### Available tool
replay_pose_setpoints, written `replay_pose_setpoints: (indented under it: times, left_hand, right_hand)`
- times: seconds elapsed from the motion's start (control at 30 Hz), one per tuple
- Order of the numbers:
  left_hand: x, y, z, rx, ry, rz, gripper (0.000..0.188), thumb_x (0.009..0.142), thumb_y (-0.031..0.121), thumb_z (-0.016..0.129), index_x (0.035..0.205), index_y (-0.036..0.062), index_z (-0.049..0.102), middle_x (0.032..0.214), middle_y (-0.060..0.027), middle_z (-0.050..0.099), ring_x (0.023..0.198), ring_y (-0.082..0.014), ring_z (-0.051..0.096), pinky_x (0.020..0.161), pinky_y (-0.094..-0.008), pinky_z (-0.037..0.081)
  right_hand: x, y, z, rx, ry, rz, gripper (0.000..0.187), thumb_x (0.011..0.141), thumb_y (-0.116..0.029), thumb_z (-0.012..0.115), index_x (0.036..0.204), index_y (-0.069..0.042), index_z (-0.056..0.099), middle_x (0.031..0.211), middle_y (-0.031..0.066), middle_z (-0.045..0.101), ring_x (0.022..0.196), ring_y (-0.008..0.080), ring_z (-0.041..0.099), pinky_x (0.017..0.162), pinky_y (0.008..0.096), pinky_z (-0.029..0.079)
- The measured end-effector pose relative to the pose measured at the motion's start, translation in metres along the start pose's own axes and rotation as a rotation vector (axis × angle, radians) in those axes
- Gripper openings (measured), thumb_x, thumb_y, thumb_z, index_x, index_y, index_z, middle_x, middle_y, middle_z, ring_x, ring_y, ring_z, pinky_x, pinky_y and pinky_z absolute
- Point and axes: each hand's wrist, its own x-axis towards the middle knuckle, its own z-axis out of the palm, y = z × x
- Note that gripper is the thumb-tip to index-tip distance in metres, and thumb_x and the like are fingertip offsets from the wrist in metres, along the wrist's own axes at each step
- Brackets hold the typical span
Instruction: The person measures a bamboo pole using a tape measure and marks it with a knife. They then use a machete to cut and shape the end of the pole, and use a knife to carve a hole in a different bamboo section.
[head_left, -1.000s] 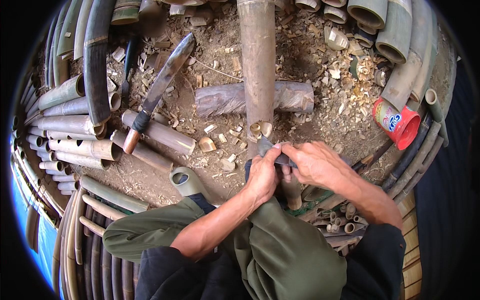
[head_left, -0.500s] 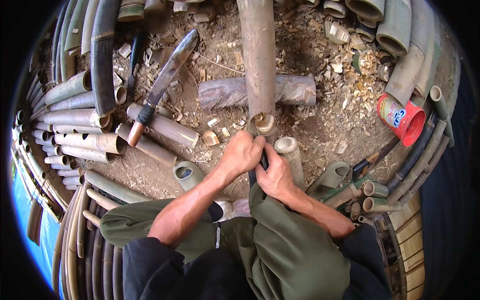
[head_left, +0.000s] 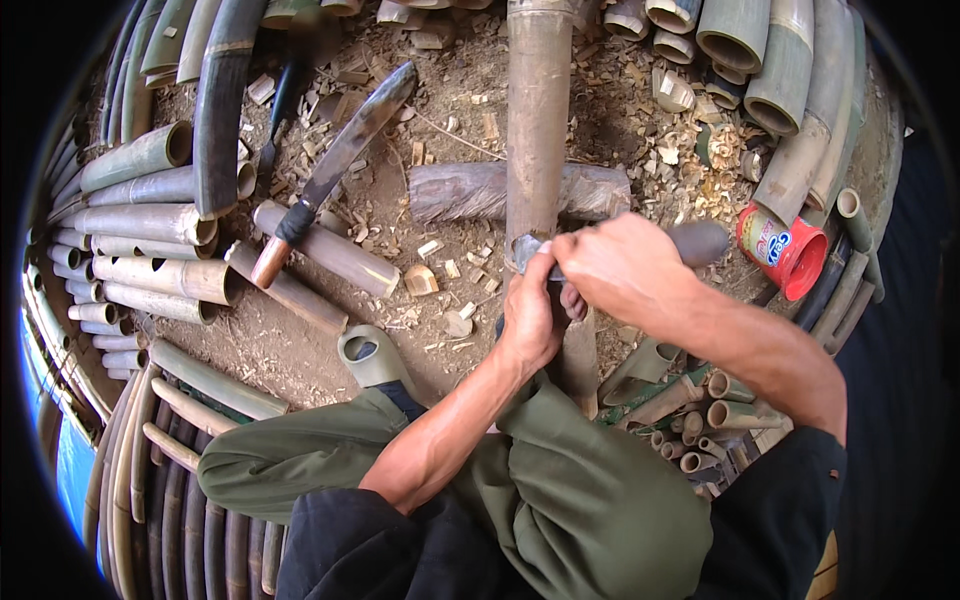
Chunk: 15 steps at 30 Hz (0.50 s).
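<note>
Both hands closed at near end of upright-lying bamboo pole (head_left: 537, 120): left hand (head_left: 530, 315) grips pole end, right hand (head_left: 620, 265) fisted on small blade w/ dark handle (head_left: 697, 242). Best keep cuts shallow, pole braced on log (head_left: 470, 192). Dirt ground w/ chips, machete (head_left: 335, 165), cut bamboo tubes (head_left: 150, 215), red can (head_left: 785, 255)

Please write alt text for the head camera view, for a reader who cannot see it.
A seated person's left hand and right hand work with a small tool at the near end of a long bamboo pole lying on dirt. A large knife rests on cut bamboo tubes; a red can lies to the right.
</note>
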Motion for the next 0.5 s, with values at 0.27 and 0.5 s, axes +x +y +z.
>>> replay_pose_setpoints:
  times: [0.27,0.5]
  left_hand:
    - [-0.009,0.009,-0.03,-0.033,-0.211,-0.21,0.088,0.09,0.081,0.026,0.112,0.0028,0.059,0.079,-0.0067,0.064,0.069,-0.021,0.062,0.065,-0.0355,0.049]
    - [-0.069,0.113,-0.137,2.778,0.045,0.694,0.06,0.082,0.015,0.062,0.137,-0.0015,0.047,0.134,-0.0205,0.049,0.129,-0.0344,0.046,0.106,-0.0485,0.041]
  right_hand:
    - [0.036,-0.004,-0.029,-0.285,-0.081,-0.09,0.014,0.082,-0.017,0.066,0.09,-0.009,0.075,0.082,0.0099,0.074,0.076,0.0242,0.073,0.064,0.0376,0.057]
    - [-0.047,0.018,0.075,0.561,0.288,0.09,0.028,0.082,-0.012,0.065,0.11,-0.01,0.064,0.076,0.0173,0.067,0.072,0.037,0.066,0.064,0.0462,0.05]
